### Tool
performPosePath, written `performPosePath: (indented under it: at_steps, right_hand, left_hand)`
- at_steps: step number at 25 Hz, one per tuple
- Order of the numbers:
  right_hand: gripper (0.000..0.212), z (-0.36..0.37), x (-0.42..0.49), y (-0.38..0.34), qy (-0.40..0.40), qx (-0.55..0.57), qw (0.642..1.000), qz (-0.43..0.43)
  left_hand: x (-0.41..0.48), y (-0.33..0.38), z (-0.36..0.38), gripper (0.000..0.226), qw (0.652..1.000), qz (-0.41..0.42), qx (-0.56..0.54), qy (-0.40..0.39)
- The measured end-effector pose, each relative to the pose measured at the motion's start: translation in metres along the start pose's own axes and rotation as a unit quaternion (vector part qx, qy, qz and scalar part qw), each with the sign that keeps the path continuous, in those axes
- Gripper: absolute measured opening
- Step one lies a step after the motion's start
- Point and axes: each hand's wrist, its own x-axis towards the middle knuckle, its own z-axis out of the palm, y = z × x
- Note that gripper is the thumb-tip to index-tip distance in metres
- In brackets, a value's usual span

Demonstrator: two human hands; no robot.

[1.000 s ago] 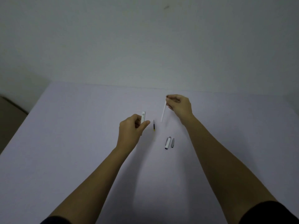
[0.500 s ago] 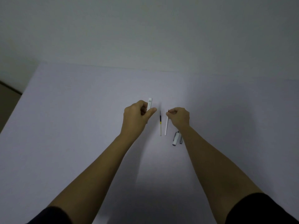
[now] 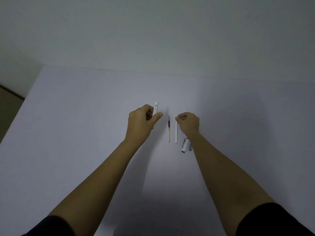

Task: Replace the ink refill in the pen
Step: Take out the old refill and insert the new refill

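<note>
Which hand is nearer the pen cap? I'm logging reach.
Right. The right hand is just above the pen cap; the left hand, holding the pen barrel, is farther left.

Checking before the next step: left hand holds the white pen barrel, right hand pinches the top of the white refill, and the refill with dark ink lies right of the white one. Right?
Not quite. In the head view the refill with dark ink lies left of the white refill, between it and the left hand. The left hand does hold the white pen barrel, and the right hand pinches the white refill's top.
</note>
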Motion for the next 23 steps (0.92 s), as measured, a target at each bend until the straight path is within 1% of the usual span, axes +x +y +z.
performPosePath:
  at_steps: [2, 6, 10, 13, 15, 17, 19, 21, 23]
  right_hand:
    - [0.024, 0.004, -0.003, -0.009, -0.023, -0.013, 0.999, -0.019]
    - [0.026, 0.019, -0.009, -0.020, -0.056, -0.086, 0.994, -0.035]
    - [0.026, 0.033, -0.012, -0.023, -0.041, -0.123, 0.991, -0.028]
    - [0.029, 0.037, -0.012, -0.028, -0.046, -0.121, 0.992, -0.010]
    - [0.035, 0.033, -0.013, -0.036, -0.059, -0.061, 0.996, 0.022]
    - [0.033, 0.023, -0.016, -0.046, -0.056, 0.047, 0.997, 0.037]
    - [0.029, 0.006, -0.022, -0.053, -0.038, 0.157, 0.986, 0.039]
    - [0.027, -0.012, -0.028, -0.058, -0.019, 0.267, 0.962, 0.048]
    - [0.025, -0.032, -0.040, -0.065, -0.017, 0.378, 0.924, 0.056]
  left_hand:
    - [-0.002, 0.000, -0.002, 0.027, 1.000, 0.005, 0.004, 0.000]
    - [-0.006, -0.001, -0.004, 0.026, 1.000, 0.010, 0.017, -0.012]
    - [-0.007, -0.007, -0.009, 0.026, 1.000, 0.014, 0.018, -0.012]
    - [-0.009, -0.010, -0.012, 0.026, 0.999, 0.022, 0.026, -0.025]
    - [-0.011, -0.013, -0.014, 0.026, 0.999, 0.020, 0.030, -0.030]
    - [-0.016, -0.014, -0.015, 0.026, 0.999, 0.018, 0.031, -0.031]
    - [-0.022, -0.011, -0.017, 0.026, 0.999, 0.020, 0.032, -0.032]
    - [-0.029, -0.006, -0.018, 0.026, 0.998, 0.028, 0.035, -0.036]
    - [-0.039, 0.001, -0.018, 0.029, 0.997, 0.043, 0.043, -0.037]
